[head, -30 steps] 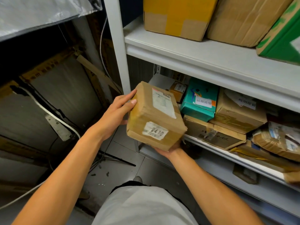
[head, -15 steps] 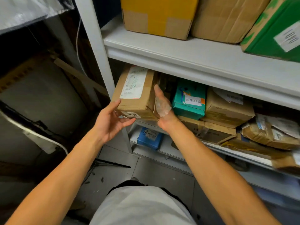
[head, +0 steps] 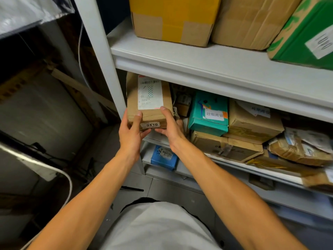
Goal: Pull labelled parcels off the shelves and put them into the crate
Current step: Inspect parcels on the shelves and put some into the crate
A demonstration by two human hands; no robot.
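A brown cardboard parcel (head: 132, 100) lies at the left end of the middle shelf (head: 234, 164), against the white upright post (head: 98, 51). It carries a white shipping label on top and a small "0410" sticker on its front face. My left hand (head: 131, 135) grips its front left corner, thumb on top and fingers underneath. At the front right corner my right hand (head: 171, 128) holds it the same way. No crate is in view.
Beside the parcel sit a teal box (head: 207, 121), brown boxes and padded mailers. A blue parcel (head: 164, 157) lies on the shelf below. A yellow-taped box (head: 173, 15) and a green box (head: 302, 44) stand on the upper shelf. Boards and a white cable (head: 67, 177) fill the left.
A second ago both hands held the parcel out in front of the shelves. It has since gone up and into the middle shelf's left end, with both hands now at its front edge.
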